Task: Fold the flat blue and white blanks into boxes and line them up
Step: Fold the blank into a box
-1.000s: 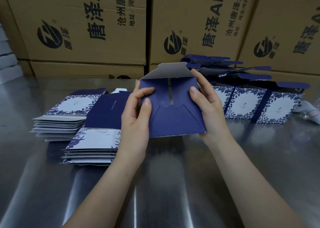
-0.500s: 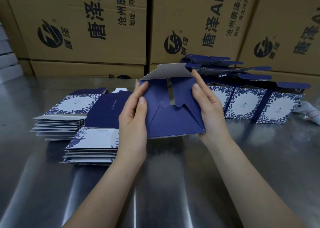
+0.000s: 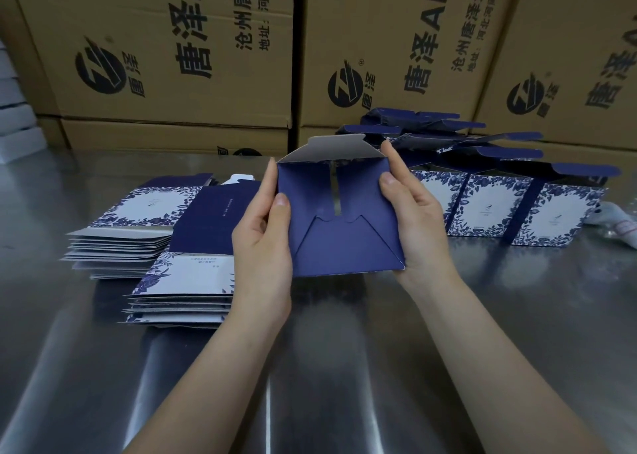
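I hold a dark blue box (image 3: 339,229) above the steel table, its bottom flaps facing me with a narrow gap between the upper two. My left hand (image 3: 262,243) grips its left side, thumb on the flap. My right hand (image 3: 413,219) grips the right side, thumb on the upper right corner. A grey inner flap sticks up at the top. Two stacks of flat blue and white blanks (image 3: 144,219) (image 3: 182,291) lie to the left. A row of folded boxes (image 3: 517,208) with open lids stands at the right rear.
Large brown cartons (image 3: 172,57) with black print form a wall behind the steel table (image 3: 344,367). A white crumpled item (image 3: 620,226) lies at the far right edge. White boxes (image 3: 13,122) sit at the far left.
The left fingers slid off the bottom flaps to the box's left edge. The upper flaps were pressed in flatter, and the box is now squarer.
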### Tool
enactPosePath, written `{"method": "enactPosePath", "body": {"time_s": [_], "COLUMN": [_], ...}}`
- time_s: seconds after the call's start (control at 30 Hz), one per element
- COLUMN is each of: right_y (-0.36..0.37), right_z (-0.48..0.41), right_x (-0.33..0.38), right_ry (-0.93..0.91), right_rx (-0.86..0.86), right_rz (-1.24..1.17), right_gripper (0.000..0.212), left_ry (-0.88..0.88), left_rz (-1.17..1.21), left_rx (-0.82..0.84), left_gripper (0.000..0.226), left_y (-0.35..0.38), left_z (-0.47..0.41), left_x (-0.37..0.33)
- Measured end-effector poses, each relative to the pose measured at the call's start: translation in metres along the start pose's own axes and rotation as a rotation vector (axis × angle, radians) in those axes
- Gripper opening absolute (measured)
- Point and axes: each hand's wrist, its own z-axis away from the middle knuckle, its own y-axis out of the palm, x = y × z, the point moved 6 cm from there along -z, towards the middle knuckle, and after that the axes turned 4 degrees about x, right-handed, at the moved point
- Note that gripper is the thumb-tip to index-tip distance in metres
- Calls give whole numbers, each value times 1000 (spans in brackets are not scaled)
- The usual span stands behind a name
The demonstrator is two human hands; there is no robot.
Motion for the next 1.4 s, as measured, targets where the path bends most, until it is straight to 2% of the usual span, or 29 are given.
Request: {"method": "enactPosePath", "body": {"time_s": [0.4, 0.6, 0.8, 0.93, 1.2, 1.27, 1.4], "right_y": [4, 3, 6, 4, 7, 9, 10], "right_z": [2, 1, 3, 2, 3, 4, 5], "right_x": [0, -1, 6, 7, 10, 9, 5], "right_ry": [-20, -41, -154, -174, -187, -195, -197], "right_rx": [21, 3, 50, 33, 66, 115, 186], "right_rz": [-8, 32, 141, 213, 233, 242, 330], "right_gripper": [26, 31, 38, 30, 18, 27, 49], "left_ry": [-19, -18, 28, 106, 109, 120, 153], "left_rz": [29, 29, -7, -111, -102, -87, -122], "left_rx": [-70, -108, -72, -14, 1, 33, 60], "left_gripper": [29, 31, 39, 46, 33, 31, 41], "left_y": [-4, -5, -4, -1, -2, 0, 1], "left_z": [0, 0, 0, 1, 2, 3, 2], "left_x": [0, -1, -4, -10, -9, -10, -11]}}
